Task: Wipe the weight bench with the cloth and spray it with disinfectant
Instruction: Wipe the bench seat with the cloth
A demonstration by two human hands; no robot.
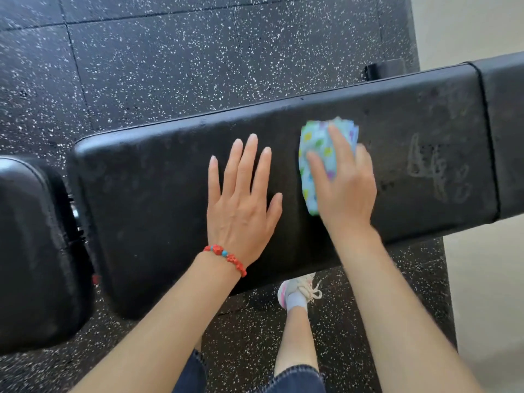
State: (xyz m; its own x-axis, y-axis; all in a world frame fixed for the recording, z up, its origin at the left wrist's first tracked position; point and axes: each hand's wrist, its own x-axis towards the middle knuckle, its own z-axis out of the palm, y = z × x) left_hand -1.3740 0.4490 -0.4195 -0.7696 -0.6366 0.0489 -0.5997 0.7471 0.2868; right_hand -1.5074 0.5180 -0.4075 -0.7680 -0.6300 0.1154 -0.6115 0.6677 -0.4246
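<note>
A black padded weight bench (158, 194) runs across the view from lower left to upper right. My left hand (241, 199) lies flat on its pad, fingers spread, holding nothing; a red bead bracelet circles that wrist. To its right, my right hand (344, 182) presses a light blue cloth with coloured dots (317, 154) onto the pad. The cloth is bunched under my fingers and partly hidden by them. Faint scribbled marks (431, 168) show on the pad to the right of the cloth. No spray bottle is in view.
A second black pad (31, 251) adjoins the bench at the left, and another section (507, 131) continues at the right. Speckled black rubber floor (170, 58) surrounds it. A pale wall (467, 26) stands at the right. My foot in a white shoe (297, 290) is below the bench.
</note>
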